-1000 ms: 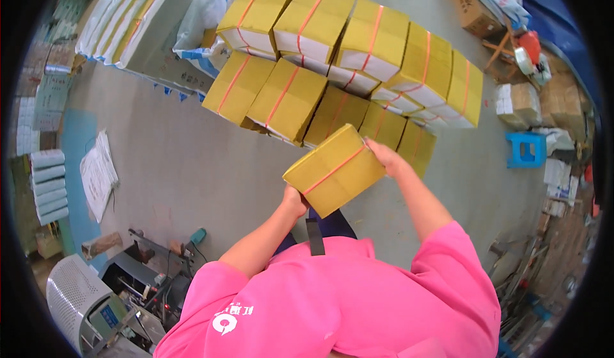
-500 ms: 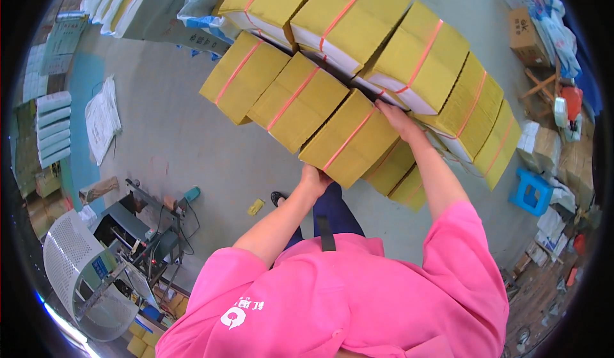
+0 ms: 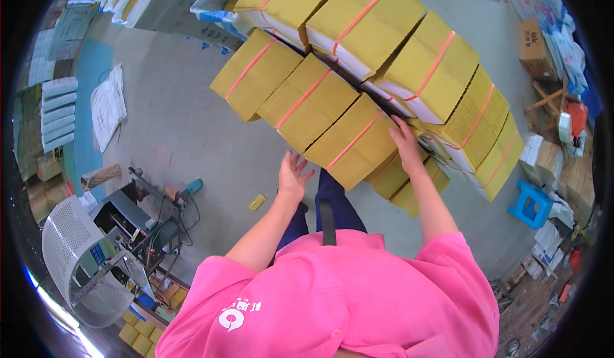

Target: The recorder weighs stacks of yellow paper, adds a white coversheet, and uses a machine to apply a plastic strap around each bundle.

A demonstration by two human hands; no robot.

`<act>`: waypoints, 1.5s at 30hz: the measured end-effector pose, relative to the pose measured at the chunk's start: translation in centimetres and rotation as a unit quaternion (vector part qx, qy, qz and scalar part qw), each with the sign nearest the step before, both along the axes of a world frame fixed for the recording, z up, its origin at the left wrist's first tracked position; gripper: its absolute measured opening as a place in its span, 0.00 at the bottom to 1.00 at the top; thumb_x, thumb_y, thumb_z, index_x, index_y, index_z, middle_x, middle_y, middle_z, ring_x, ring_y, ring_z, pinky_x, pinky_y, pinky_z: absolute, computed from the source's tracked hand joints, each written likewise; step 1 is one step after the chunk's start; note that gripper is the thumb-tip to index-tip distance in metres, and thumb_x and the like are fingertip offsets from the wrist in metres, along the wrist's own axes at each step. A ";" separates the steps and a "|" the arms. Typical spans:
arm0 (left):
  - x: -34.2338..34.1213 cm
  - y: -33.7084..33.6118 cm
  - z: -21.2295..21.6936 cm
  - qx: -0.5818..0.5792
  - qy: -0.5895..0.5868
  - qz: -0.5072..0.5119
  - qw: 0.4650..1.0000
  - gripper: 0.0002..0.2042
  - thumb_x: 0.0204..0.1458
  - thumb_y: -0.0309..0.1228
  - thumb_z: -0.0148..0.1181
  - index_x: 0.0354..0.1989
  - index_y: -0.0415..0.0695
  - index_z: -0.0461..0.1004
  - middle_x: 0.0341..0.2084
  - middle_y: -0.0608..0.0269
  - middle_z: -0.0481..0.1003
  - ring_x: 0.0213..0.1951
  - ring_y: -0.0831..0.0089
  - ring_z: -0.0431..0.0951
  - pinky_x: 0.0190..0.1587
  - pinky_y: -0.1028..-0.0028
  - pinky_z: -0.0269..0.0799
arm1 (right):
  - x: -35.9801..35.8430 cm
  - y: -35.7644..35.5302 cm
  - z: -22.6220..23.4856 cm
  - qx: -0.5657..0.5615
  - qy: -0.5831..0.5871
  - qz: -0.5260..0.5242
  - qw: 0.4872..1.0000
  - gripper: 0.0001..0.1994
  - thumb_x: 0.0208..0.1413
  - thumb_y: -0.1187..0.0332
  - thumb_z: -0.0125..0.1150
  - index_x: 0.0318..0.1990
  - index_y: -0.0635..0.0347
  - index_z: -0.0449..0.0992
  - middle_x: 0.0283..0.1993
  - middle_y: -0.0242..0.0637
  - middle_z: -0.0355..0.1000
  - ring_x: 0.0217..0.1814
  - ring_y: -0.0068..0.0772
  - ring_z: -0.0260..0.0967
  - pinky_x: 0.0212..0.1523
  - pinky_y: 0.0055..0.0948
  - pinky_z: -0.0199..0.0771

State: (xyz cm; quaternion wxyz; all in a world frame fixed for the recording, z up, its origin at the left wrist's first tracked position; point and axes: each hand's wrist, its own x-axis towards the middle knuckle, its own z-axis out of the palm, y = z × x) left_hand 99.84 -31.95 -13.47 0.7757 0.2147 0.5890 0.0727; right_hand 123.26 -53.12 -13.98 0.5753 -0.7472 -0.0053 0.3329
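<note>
Presently I see the right hand (image 3: pixel 404 142) flat, fingers extended, on the yellow cardboard bundle with orange strap (image 3: pixel 350 142); left hand (image 3: pixel 293 174) spread open, empty, just below its edge.

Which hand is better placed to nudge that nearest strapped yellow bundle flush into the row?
Right, probably. The right hand rests on the bundle at its far edge; the left hand is open and off it, just below its near corner.

Pink short-sleeved shirt (image 3: pixel 339 294), white emblem (image 3: pixel 231 316)
</note>
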 end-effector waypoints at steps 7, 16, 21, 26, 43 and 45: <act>2.0 -0.8 1.2 0.089 -0.048 -0.150 0.983 0.29 0.60 0.43 0.53 0.65 0.43 0.53 0.64 0.55 0.56 0.62 0.60 0.62 0.52 0.55 0.73 | 0.4 1.2 -0.1 -0.072 -0.020 0.028 0.997 0.24 0.59 0.61 0.58 0.60 0.64 0.68 0.62 0.44 0.66 0.64 0.36 0.61 0.63 0.31 0.58; -6.5 3.1 2.8 0.174 0.029 -0.174 0.969 0.38 0.61 0.44 0.51 0.72 0.44 0.38 0.66 0.48 0.54 0.61 0.55 0.63 0.54 0.56 0.72 | -9.4 -2.8 0.3 -0.101 -0.114 -0.158 0.976 0.24 0.62 0.62 0.53 0.62 0.64 0.64 0.62 0.45 0.64 0.61 0.37 0.62 0.62 0.32 0.59; -26.0 4.2 4.5 0.163 0.090 -0.081 0.979 0.35 0.61 0.43 0.52 0.71 0.44 0.44 0.64 0.50 0.58 0.58 0.57 0.67 0.53 0.57 0.71 | -21.8 -4.2 -4.7 -0.037 0.095 -0.011 0.995 0.06 0.58 0.67 0.54 0.30 0.54 0.72 0.23 0.26 0.64 0.22 0.22 0.59 0.24 0.27 0.63; -47.2 -2.7 0.0 0.128 0.078 0.053 0.987 0.26 0.58 0.44 0.55 0.61 0.43 0.63 0.34 0.61 0.72 0.28 0.74 0.69 0.27 0.72 0.71 | -30.5 0.0 -11.5 -0.121 -0.356 0.616 0.692 0.15 0.37 0.63 0.68 0.35 0.55 0.77 0.28 0.40 0.74 0.33 0.46 0.73 0.33 0.44 0.73; -85.3 -24.4 2.9 0.017 0.185 0.629 0.755 0.20 0.58 0.45 0.54 0.51 0.43 0.70 0.41 0.60 0.74 0.41 0.69 0.76 0.40 0.67 0.75 | -81.0 39.7 -8.9 -0.011 -0.241 0.939 0.246 0.13 0.47 0.60 0.62 0.40 0.53 0.78 0.32 0.41 0.75 0.36 0.46 0.75 0.39 0.45 0.74; -87.5 -25.9 1.1 0.018 0.186 0.662 0.726 0.19 0.58 0.46 0.54 0.48 0.44 0.70 0.38 0.62 0.74 0.37 0.70 0.75 0.35 0.69 0.75 | -90.4 43.7 -8.9 0.011 -0.259 0.954 0.149 0.14 0.48 0.60 0.62 0.41 0.53 0.77 0.33 0.42 0.76 0.37 0.46 0.75 0.41 0.45 0.74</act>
